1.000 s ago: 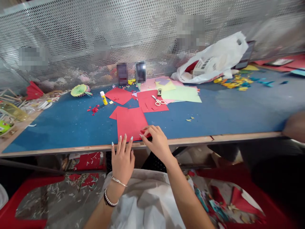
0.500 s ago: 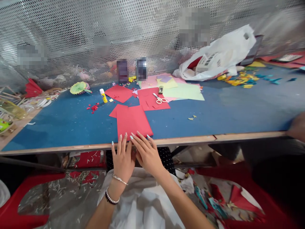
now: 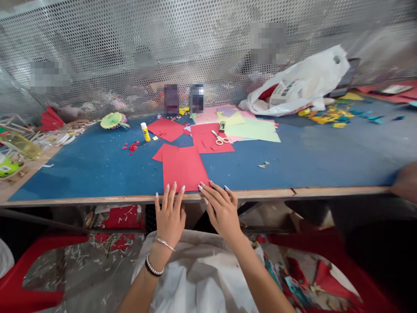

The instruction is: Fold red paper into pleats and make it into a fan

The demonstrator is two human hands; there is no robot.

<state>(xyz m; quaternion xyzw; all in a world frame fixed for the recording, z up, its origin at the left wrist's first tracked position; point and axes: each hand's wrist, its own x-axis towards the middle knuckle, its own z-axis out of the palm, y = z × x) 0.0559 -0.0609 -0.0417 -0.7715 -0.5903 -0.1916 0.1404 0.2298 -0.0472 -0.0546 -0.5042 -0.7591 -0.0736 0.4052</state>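
A sheet of red paper (image 3: 184, 167) lies on the blue tabletop, its near side along the table's front edge. My left hand (image 3: 170, 213) rests open at its near left corner, fingers stretched forward onto the paper. At the near right corner is my right hand (image 3: 223, 206), also open, its fingertips touching the sheet. Another piece of red paper (image 3: 160, 153) shows partly from under the sheet. Beyond it, scissors (image 3: 220, 138) lie on a further red sheet (image 3: 201, 131), with a small sharpener-like object (image 3: 222, 126) close by. A glue stick (image 3: 145, 132) stands upright to the left.
Pastel paper sheets (image 3: 257, 130) lie farther back. Two phones (image 3: 171, 100) lean against the perforated metal screen (image 3: 107, 52). A white plastic bag (image 3: 302, 82) and yellow scraps (image 3: 332, 116) are at the back right. Another person's hand (image 3: 405, 181) is at the right edge.
My right hand has slid right along the near edge of the red sheet, from beside my left hand to the right corner. My left hand has stayed nearly in place.
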